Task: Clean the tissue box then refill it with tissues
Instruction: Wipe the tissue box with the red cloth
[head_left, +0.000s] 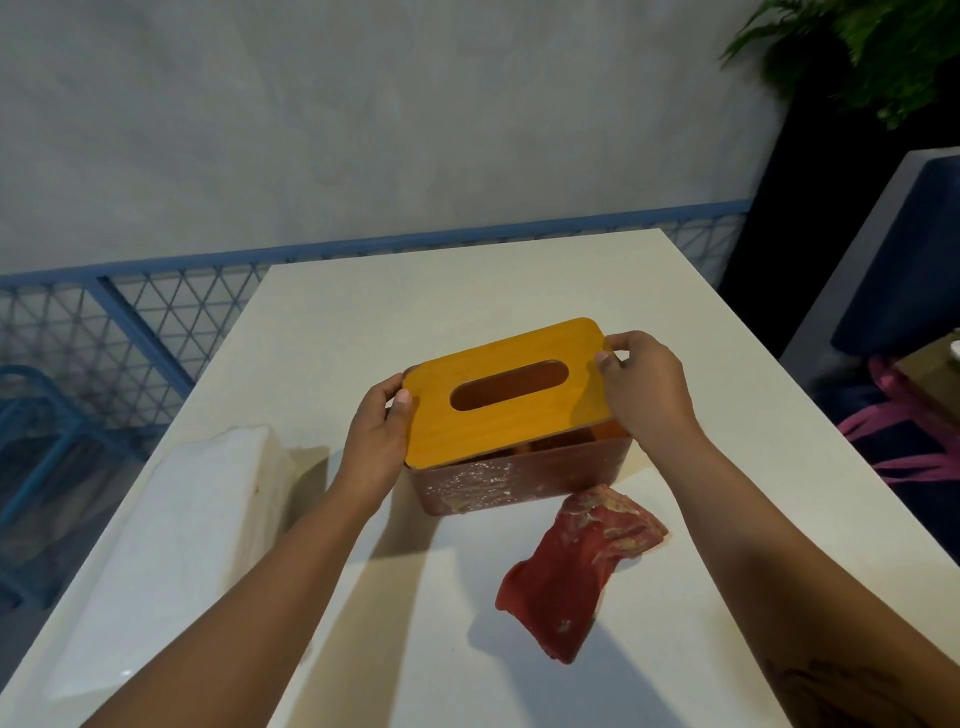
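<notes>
Head view, item by item.

Left hand (376, 431): grips the left short end of the lid (519, 421), thumb on top at the edge, fingers curled behind it.

Right hand (641, 384): pinches the right short end of the lid, fingertips curled at the far corner.

Lid: orange wood with an oval slot. Its long axis runs left to right between the hands, the right end a little farther away. It sits over the box (498, 486) but not seated: a gap shows along the near right edge, so it looks tilted or part lifted. Both hands are equally near, one at each end.

Box: dark red, directly below the lid and between the wrists, standing on the table (415, 301). Its near wall is smeared with pale residue. No tissues show through the slot.

Cloth (576, 566): red, crumpled and soiled, just beside the box's near right corner and under the right forearm.

Tissue pack (176, 525): white, well apart to the left, outside the left forearm.

Judgement: cleaning is not finished. The lid comes straight up off the box.
</notes>
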